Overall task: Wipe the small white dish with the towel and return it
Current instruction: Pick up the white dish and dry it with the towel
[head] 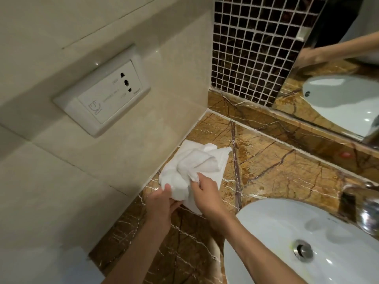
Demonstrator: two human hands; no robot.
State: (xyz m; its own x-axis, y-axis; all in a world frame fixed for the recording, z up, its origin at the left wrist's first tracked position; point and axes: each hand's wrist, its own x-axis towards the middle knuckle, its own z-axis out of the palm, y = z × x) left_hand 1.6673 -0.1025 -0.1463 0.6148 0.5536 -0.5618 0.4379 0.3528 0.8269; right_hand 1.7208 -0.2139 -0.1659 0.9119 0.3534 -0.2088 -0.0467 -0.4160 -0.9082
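Observation:
A crumpled white towel lies bunched over the brown marble counter, close to the left wall. My left hand grips the near left part of the bundle, thumb on top; a smooth white shape under the thumb may be the small dish, but the cloth hides it and I cannot tell. My right hand pinches a fold of the towel from the right.
A white sink basin with a metal drain is at lower right, a chrome tap at its right edge. A wall socket plate sits on the beige tiled wall. Mosaic tiles and a mirror stand behind.

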